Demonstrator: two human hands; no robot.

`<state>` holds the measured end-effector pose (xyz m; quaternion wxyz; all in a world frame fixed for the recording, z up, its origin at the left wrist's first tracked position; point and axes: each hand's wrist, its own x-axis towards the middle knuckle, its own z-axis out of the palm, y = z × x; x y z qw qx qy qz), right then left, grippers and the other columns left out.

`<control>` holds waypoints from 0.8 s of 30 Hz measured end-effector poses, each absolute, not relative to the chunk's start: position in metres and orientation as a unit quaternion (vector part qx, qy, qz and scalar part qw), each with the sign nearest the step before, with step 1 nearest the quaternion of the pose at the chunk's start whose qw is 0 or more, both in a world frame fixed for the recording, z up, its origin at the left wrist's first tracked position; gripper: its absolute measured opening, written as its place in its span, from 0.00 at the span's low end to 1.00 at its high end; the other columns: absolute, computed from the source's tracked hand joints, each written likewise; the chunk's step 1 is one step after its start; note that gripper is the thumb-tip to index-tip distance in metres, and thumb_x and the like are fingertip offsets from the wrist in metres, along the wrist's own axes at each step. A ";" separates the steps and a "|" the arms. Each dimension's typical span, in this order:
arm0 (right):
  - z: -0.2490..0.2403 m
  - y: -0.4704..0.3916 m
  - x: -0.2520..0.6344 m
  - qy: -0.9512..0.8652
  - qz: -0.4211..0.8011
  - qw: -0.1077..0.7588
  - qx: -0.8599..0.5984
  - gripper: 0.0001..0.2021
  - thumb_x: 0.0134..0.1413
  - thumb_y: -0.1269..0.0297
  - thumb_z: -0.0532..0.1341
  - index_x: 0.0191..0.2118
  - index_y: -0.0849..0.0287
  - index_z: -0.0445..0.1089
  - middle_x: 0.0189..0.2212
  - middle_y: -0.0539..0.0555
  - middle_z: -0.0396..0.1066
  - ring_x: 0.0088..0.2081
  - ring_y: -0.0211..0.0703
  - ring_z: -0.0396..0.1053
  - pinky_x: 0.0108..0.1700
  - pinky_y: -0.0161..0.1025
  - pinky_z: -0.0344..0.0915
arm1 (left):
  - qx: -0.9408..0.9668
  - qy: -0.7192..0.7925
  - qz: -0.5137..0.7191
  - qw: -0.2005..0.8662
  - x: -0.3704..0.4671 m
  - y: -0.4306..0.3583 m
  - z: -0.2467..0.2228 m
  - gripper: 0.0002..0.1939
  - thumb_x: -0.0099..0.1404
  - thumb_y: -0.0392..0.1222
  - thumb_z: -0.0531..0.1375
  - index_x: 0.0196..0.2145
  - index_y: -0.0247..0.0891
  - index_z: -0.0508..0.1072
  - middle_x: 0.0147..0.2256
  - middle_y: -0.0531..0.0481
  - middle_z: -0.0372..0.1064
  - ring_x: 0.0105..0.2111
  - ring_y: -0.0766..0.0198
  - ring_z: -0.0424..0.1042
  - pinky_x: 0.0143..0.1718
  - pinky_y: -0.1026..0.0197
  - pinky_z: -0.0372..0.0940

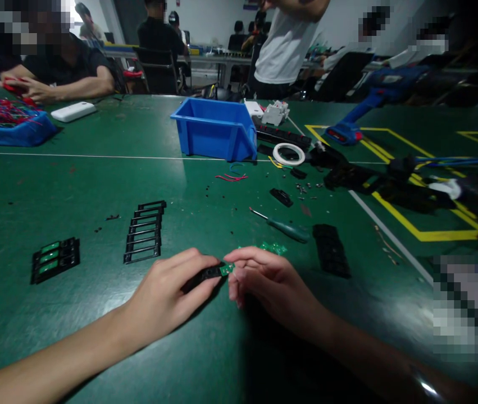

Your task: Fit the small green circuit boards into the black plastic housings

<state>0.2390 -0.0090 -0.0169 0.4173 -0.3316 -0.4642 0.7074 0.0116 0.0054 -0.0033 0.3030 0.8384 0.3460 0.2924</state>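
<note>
My left hand is closed around a black plastic housing low over the green table. At the housing's right end sits a small green circuit board, pinched by the fingertips of my right hand. Whether the board is inside the housing or only against it is hidden by my fingers. Behind my right hand lie more green circuit boards and a green-handled screwdriver. A black ladder-like frame lies beyond my left hand. Farther left is a black holder with several green boards in it.
A blue bin stands at mid-table, with a white ring and scattered screws to its right. A black block lies right of my hands. A blue power drill stands back right. At left is a wire-filled blue tray; a person sits behind.
</note>
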 end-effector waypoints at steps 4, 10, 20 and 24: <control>-0.016 -0.010 0.238 -0.452 0.714 0.425 -0.325 0.10 0.66 0.63 0.64 0.50 0.59 0.70 0.29 0.51 0.77 0.28 0.34 0.73 0.32 0.32 0.69 | 0.838 0.349 0.288 0.304 0.012 0.006 -0.003 0.12 0.73 0.36 0.59 0.53 0.39 0.72 0.40 0.48 0.72 0.38 0.65 0.72 0.39 0.63 0.64; -0.015 -0.009 0.236 -0.444 0.720 0.430 -0.315 0.07 0.67 0.65 0.63 0.47 0.60 0.70 0.30 0.53 0.78 0.29 0.36 0.75 0.32 0.33 0.71 | 0.841 0.349 0.277 0.307 0.012 0.009 -0.003 0.11 0.73 0.37 0.58 0.53 0.39 0.72 0.40 0.48 0.73 0.38 0.64 0.72 0.39 0.63 0.65; -0.014 -0.012 0.236 -0.452 0.713 0.431 -0.319 0.05 0.67 0.65 0.63 0.44 0.60 0.71 0.30 0.54 0.79 0.29 0.36 0.76 0.32 0.33 0.71 | 0.817 0.399 0.253 0.332 0.010 0.010 0.000 0.06 0.73 0.40 0.59 0.46 0.41 0.71 0.36 0.53 0.72 0.33 0.67 0.71 0.34 0.64 0.62; -0.014 -0.011 0.236 -0.461 0.709 0.432 -0.314 0.05 0.67 0.65 0.63 0.43 0.60 0.71 0.29 0.52 0.79 0.28 0.35 0.76 0.31 0.32 0.71 | 0.818 0.403 0.242 0.331 0.012 0.010 0.000 0.06 0.73 0.42 0.59 0.46 0.41 0.71 0.36 0.54 0.73 0.33 0.67 0.71 0.34 0.65 0.62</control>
